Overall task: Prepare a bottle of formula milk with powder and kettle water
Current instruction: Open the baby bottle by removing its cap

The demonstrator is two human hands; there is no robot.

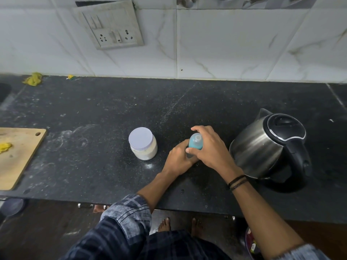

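Observation:
A baby bottle [195,141] with a blue cap stands on the black counter [93,109] near the middle. My left hand [179,158] grips its lower body, which is mostly hidden. My right hand [210,145] is curled round the blue cap from above. A clear jar of white powder [143,144] with a pale lid stands just left of the bottle. To the right of my hands sits a steel electric kettle [268,145], its black lid closed and its handle toward me.
A wooden cutting board [16,156] with a yellow scrap lies at the left edge. Yellow scraps [33,78] lie by the tiled wall. A switch and socket panel [110,25] is on the wall. My bare feet show below the counter's front edge.

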